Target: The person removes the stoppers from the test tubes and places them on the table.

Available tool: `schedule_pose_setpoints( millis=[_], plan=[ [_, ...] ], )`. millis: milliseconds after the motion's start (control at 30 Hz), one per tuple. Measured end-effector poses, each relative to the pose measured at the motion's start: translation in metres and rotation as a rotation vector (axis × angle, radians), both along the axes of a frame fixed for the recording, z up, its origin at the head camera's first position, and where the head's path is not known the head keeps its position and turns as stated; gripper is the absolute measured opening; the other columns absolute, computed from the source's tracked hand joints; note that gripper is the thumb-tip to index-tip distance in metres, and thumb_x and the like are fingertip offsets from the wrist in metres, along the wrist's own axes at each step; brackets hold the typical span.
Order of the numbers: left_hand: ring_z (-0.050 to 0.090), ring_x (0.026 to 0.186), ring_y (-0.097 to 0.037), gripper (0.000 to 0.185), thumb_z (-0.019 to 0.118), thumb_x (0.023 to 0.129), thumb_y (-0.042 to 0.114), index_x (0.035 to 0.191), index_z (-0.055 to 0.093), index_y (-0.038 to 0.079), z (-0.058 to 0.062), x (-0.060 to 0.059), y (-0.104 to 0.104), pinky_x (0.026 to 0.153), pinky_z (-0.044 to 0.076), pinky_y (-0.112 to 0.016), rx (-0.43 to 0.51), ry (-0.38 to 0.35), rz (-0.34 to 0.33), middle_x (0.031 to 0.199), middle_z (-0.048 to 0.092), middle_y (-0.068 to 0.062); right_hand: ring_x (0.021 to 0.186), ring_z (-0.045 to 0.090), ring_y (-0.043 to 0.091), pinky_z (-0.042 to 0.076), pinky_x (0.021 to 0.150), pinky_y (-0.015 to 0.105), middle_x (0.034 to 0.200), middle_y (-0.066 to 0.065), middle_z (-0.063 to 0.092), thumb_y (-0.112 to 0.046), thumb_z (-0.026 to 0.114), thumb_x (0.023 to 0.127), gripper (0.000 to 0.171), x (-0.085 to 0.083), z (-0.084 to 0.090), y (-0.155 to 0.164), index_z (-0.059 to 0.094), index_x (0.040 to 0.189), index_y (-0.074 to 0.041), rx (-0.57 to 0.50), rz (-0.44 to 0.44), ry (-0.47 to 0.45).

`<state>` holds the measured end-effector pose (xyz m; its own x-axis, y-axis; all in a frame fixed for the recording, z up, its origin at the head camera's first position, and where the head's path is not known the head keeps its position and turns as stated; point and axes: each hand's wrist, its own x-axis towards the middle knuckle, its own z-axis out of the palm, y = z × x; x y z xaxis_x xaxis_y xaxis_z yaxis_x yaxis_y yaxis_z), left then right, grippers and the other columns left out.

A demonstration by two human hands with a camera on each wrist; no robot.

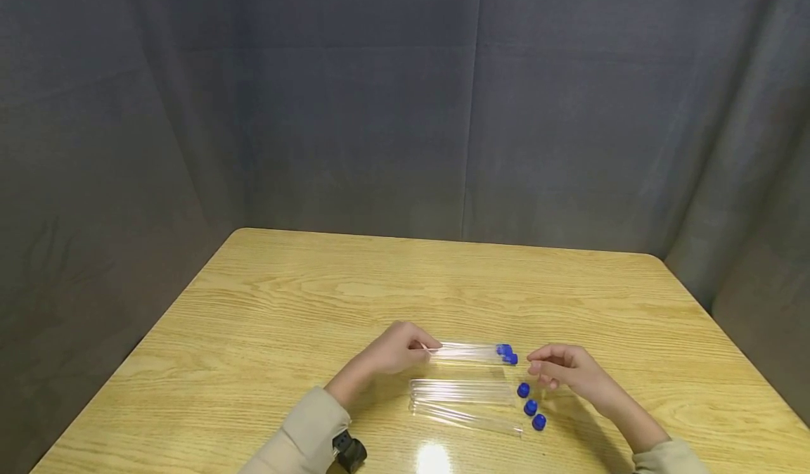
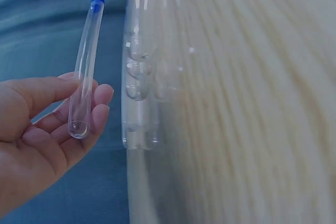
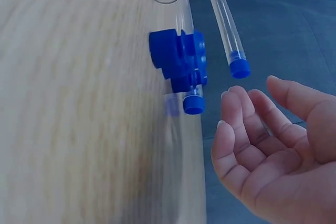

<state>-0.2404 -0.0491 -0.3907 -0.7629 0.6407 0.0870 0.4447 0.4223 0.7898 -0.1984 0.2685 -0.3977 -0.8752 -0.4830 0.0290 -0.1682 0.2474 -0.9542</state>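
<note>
Left hand (image 2: 42, 137) pinches clear tube (image 2: 88, 59), round-bottomed, blue-capped.

Your head view is brightly lit over the surface (image 1: 354, 277), with white glare at its bottom edge, a soft shadow beside your right forearm (image 1: 635, 420) and a dim curtain (image 1: 354, 122). Your wrist views look darker and bluish, the wood grain blurred, the clear tubes (image 2: 137, 85) glinting.
</note>
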Motion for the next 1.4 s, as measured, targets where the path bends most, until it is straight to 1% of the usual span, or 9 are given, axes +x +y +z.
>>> schedule_pose_setpoints(
  millis=[67, 167, 267, 467, 633, 867, 1067, 1200, 1400],
  plan=[
    [0.04, 0.053, -0.007, 0.023, 0.054, 0.085, -0.002, 0.105, 0.064, -0.004, 0.002, 0.001, 0.0, 0.05, 0.036, -0.019, 0.01, -0.01, 0.012, 0.101, 0.064, -0.012, 0.069, 0.055, 0.01, 0.048, 0.059, 0.025, 0.085, 0.007, 0.06, -0.006, 0.046, 0.092, 0.035, 0.001, 0.002, -0.001, 0.041, 0.11, 0.025, 0.007, -0.014, 0.021],
    [0.057, 0.068, -0.009, 0.022, 0.055, 0.084, -0.001, 0.104, 0.064, -0.003, 0.006, 0.004, -0.001, 0.064, 0.046, -0.02, 0.033, -0.022, 0.019, 0.102, 0.064, -0.011, 0.069, 0.056, 0.012, 0.048, 0.058, 0.026, 0.087, 0.005, 0.06, -0.004, 0.044, 0.093, 0.035, 0.004, 0.005, -0.005, 0.039, 0.114, 0.023, 0.01, -0.037, 0.089],
    [0.062, 0.081, -0.013, 0.022, 0.056, 0.084, 0.0, 0.104, 0.064, -0.003, 0.012, 0.007, -0.001, 0.077, 0.048, -0.024, 0.068, -0.038, 0.016, 0.099, 0.064, -0.012, 0.07, 0.057, 0.013, 0.049, 0.057, 0.028, 0.091, 0.006, 0.061, -0.003, 0.043, 0.093, 0.034, 0.007, 0.009, -0.01, 0.038, 0.118, 0.021, 0.01, -0.067, 0.184],
    [0.061, 0.077, -0.028, 0.023, 0.054, 0.086, 0.001, 0.106, 0.063, -0.004, 0.021, 0.015, -0.002, 0.07, 0.05, -0.032, 0.177, -0.096, -0.011, 0.082, 0.066, -0.01, 0.073, 0.057, 0.017, 0.049, 0.057, 0.031, 0.093, 0.018, 0.056, -0.005, 0.046, 0.093, 0.033, 0.015, 0.016, -0.024, 0.042, 0.12, 0.014, 0.051, -0.126, 0.257],
    [0.06, 0.08, -0.034, 0.024, 0.052, 0.088, 0.003, 0.109, 0.06, -0.006, 0.028, 0.02, -0.001, 0.07, 0.05, -0.028, 0.276, -0.205, -0.008, 0.078, 0.065, -0.011, 0.073, 0.058, 0.018, 0.049, 0.057, 0.031, 0.089, 0.005, 0.057, -0.001, 0.044, 0.093, 0.028, 0.02, 0.018, -0.028, 0.045, 0.118, 0.011, 0.014, -0.074, 0.3],
    [0.061, 0.081, -0.037, 0.025, 0.054, 0.088, 0.002, 0.109, 0.058, -0.011, 0.034, 0.026, 0.001, 0.075, 0.049, -0.043, 0.415, -0.357, -0.034, 0.084, 0.065, -0.017, 0.07, 0.058, 0.016, 0.049, 0.057, 0.027, 0.088, 0.0, 0.062, 0.006, 0.045, 0.09, 0.032, 0.023, 0.021, -0.03, 0.056, 0.113, -0.013, -0.116, -0.078, 0.371],
    [0.058, 0.085, -0.043, 0.024, 0.053, 0.088, 0.001, 0.109, 0.059, -0.009, 0.035, 0.029, 0.002, 0.076, 0.048, -0.045, 0.495, -0.425, -0.053, 0.086, 0.065, -0.019, 0.069, 0.058, 0.014, 0.05, 0.061, 0.026, 0.083, -0.001, 0.061, 0.004, 0.052, 0.087, 0.023, 0.028, 0.025, -0.032, 0.059, 0.109, -0.002, -0.115, -0.213, 0.38],
    [0.056, 0.088, -0.045, 0.024, 0.051, 0.089, 0.001, 0.11, 0.058, -0.009, 0.036, 0.03, 0.002, 0.077, 0.047, -0.047, 0.531, -0.454, -0.063, 0.087, 0.064, -0.019, 0.069, 0.059, 0.013, 0.051, 0.064, 0.025, 0.082, 0.001, 0.061, 0.005, 0.055, 0.085, 0.021, 0.03, 0.027, -0.033, 0.061, 0.105, 0.001, -0.111, -0.254, 0.401],
    [0.063, 0.082, -0.031, 0.028, 0.053, 0.088, 0.002, 0.111, 0.055, -0.012, 0.038, 0.032, 0.002, 0.077, 0.048, -0.045, 0.527, -0.46, -0.061, 0.088, 0.064, -0.021, 0.066, 0.059, 0.013, 0.051, 0.062, 0.025, 0.079, 0.003, 0.061, 0.009, 0.056, 0.083, 0.021, 0.03, 0.025, -0.033, 0.063, 0.1, -0.001, -0.12, -0.269, 0.433]
  ],
)
